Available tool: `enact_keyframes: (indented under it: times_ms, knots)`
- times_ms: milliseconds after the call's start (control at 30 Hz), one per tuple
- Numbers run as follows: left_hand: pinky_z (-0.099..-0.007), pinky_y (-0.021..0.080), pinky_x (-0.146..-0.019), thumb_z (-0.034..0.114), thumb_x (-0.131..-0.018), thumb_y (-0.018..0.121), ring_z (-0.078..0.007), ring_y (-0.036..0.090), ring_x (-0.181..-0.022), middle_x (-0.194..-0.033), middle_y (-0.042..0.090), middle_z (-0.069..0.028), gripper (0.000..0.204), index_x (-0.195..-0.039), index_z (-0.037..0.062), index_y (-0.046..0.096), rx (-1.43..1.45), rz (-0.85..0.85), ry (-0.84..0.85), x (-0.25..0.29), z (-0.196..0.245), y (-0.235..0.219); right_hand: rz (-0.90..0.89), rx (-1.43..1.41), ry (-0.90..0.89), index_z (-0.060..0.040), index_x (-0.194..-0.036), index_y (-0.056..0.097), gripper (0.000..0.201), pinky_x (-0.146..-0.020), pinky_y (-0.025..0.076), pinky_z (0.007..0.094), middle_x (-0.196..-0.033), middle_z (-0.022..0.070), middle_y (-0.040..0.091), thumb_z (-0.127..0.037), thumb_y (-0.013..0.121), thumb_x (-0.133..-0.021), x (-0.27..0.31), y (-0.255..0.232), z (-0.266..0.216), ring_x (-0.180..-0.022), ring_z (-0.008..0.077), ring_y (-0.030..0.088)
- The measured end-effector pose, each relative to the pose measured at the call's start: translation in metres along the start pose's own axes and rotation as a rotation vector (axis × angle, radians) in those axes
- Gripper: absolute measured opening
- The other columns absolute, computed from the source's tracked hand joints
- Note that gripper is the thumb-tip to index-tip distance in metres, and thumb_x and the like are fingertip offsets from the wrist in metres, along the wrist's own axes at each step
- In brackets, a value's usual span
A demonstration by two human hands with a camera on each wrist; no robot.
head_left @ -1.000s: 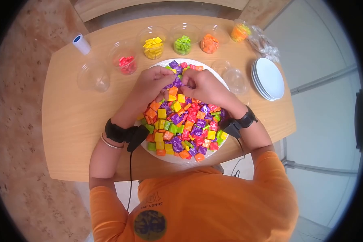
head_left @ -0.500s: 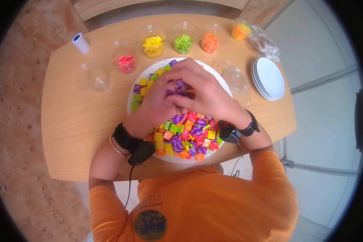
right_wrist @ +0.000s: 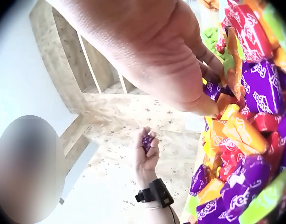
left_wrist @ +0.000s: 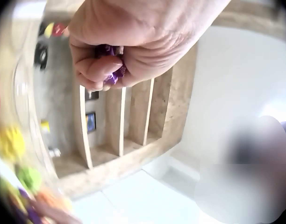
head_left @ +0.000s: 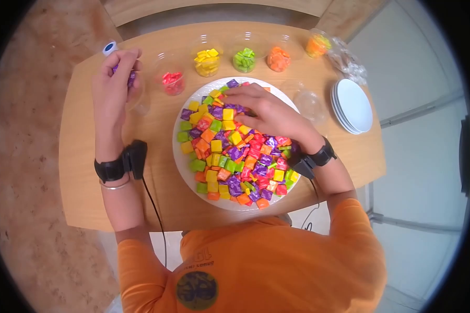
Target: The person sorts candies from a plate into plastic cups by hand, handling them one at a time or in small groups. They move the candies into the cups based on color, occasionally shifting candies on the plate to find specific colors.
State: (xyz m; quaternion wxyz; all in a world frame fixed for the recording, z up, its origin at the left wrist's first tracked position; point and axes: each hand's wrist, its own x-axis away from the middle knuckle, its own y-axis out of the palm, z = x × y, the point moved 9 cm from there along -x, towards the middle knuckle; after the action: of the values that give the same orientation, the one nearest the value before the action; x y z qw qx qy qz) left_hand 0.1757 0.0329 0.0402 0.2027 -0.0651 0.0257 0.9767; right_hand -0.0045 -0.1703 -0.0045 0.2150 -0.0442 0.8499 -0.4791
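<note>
My left hand (head_left: 109,86) is raised at the left of the table, its fingers curled round several purple wrapped candies (left_wrist: 114,78). Just beyond and below it, partly hidden by the hand, stands a clear plastic cup (head_left: 142,106). My right hand (head_left: 271,113) lies over the far part of a heap of wrapped candies (head_left: 230,156) in purple, yellow, red, orange and green. Its fingers are spread, with the fingertips down among the candies in the right wrist view. The heap covers most of a round white plate (head_left: 181,169).
Along the far side stand clear cups of red candies (head_left: 173,82), yellow candies (head_left: 207,63), green candies (head_left: 244,60) and orange candies (head_left: 279,59). A stack of white plates (head_left: 354,106) and a crumpled plastic bag (head_left: 348,61) are at the right. A white roll (head_left: 109,48) stands far left.
The hands were together over the heap; my left hand has moved away to the left with the purple candies. My right hand has stayed over the heap and its fingers have spread onto the candies.
</note>
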Motion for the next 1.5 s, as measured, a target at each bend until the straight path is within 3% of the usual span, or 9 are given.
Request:
enact_keyframes:
  times_ms: [67, 467, 600, 700, 800, 933, 1100, 1267, 1500]
  knots:
    - [-0.0222, 0.041, -0.052, 0.020, -0.096, 0.071, -0.0061, 0.052, -0.058, -0.071, 0.059, 0.0023, 0.019, -0.096, 0.0012, 0.074, -0.380, 0.111, 0.141, -0.012, 0.002, -0.032, -0.035, -0.041, 0.021, -0.0043, -0.127, 0.065, 0.037, -0.101, 0.049, 0.0420, -0.128, 0.0145, 0.063, -0.010, 0.070, -0.091, 0.000, 0.002, 0.002, -0.120, 0.0337, 0.059]
    - [-0.0263, 0.050, -0.061, 0.015, -0.096, 0.070, -0.0091, 0.061, -0.063, -0.074, 0.067, -0.0024, 0.020, -0.099, -0.0036, 0.072, -0.981, 0.039, 0.191, -0.016, -0.011, -0.039, -0.139, -0.170, 0.191, -0.0018, -0.109, 0.065, 0.020, -0.088, 0.050, 0.0416, -0.108, 0.0146, 0.062, -0.005, 0.070, -0.090, -0.002, 0.004, 0.007, -0.102, 0.0350, 0.062]
    - [-0.0318, 0.054, -0.064, 0.019, -0.091, 0.070, -0.0184, 0.070, -0.067, -0.075, 0.070, -0.0125, 0.020, -0.097, 0.0005, 0.074, -0.691, -0.038, -0.030, -0.016, -0.028, -0.050, -0.154, -0.187, 0.260, -0.0021, -0.106, 0.064, 0.021, -0.084, 0.050, 0.0398, -0.105, 0.0140, 0.063, -0.005, 0.073, -0.087, -0.001, 0.002, 0.014, -0.098, 0.0329, 0.062]
    - [-0.0306, 0.054, -0.067, 0.018, -0.092, 0.069, -0.0177, 0.070, -0.072, -0.077, 0.070, -0.0118, 0.019, -0.096, 0.0000, 0.073, -0.853, -0.036, 0.181, -0.009, -0.005, -0.028, -0.131, -0.182, 0.226, -0.0023, -0.101, 0.063, 0.021, -0.079, 0.050, 0.0380, -0.100, 0.0124, 0.065, -0.007, 0.076, -0.085, 0.001, -0.004, 0.017, -0.091, 0.0301, 0.062]
    - [-0.0256, 0.051, -0.068, 0.015, -0.095, 0.070, -0.0077, 0.063, -0.076, -0.082, 0.072, -0.0025, 0.021, -0.108, -0.0013, 0.073, -0.704, -0.130, 0.013, 0.010, -0.006, 0.015, -0.122, -0.313, 0.329, -0.0028, -0.096, 0.066, 0.019, -0.068, 0.048, 0.0336, -0.087, 0.0066, 0.066, -0.010, 0.079, -0.085, 0.003, -0.013, 0.024, -0.075, 0.0186, 0.060]
    - [-0.0325, 0.053, -0.073, 0.016, -0.091, 0.074, -0.0194, 0.065, -0.082, -0.095, 0.072, -0.0088, 0.025, -0.112, 0.0025, 0.072, -0.742, -0.526, 0.410, 0.053, -0.016, 0.107, -0.191, -0.562, 0.429, -0.0036, -0.097, 0.066, 0.015, -0.063, 0.048, 0.0276, -0.083, -0.0010, 0.066, -0.010, 0.077, -0.090, 0.016, -0.014, 0.045, -0.073, 0.0066, 0.058]
    - [-0.0400, 0.049, -0.089, 0.015, -0.085, 0.073, -0.0316, 0.059, -0.101, -0.103, 0.067, -0.0124, 0.034, -0.118, 0.0074, 0.067, -0.899, -0.655, 0.498, 0.069, -0.056, 0.138, -0.262, -0.662, 0.531, -0.0019, -0.098, 0.065, 0.015, -0.059, 0.049, 0.0244, -0.083, 0.0014, 0.067, -0.009, 0.075, -0.090, 0.027, -0.004, 0.064, -0.067, 0.0074, 0.060]
    - [-0.0419, 0.051, -0.081, 0.013, -0.082, 0.073, -0.0324, 0.062, -0.091, -0.095, 0.067, -0.0137, 0.031, -0.112, 0.0069, 0.067, -0.933, -0.605, 0.524, 0.070, -0.050, 0.142, -0.166, -0.668, 0.643, -0.0009, -0.101, 0.063, 0.015, -0.057, 0.050, 0.0248, -0.083, 0.0025, 0.067, -0.007, 0.072, -0.092, 0.031, -0.016, 0.081, -0.064, 0.0080, 0.061]
    - [-0.0347, 0.051, -0.063, 0.012, -0.084, 0.072, -0.0218, 0.062, -0.063, -0.072, 0.063, -0.0106, 0.021, -0.103, 0.0022, 0.069, -0.779, -0.606, 0.365, 0.055, -0.057, 0.137, 0.098, -0.439, 0.423, 0.0013, -0.112, 0.067, 0.023, -0.065, 0.053, 0.0306, -0.090, 0.0083, 0.071, -0.007, 0.070, -0.091, -0.005, -0.030, 0.079, -0.072, 0.0171, 0.066]
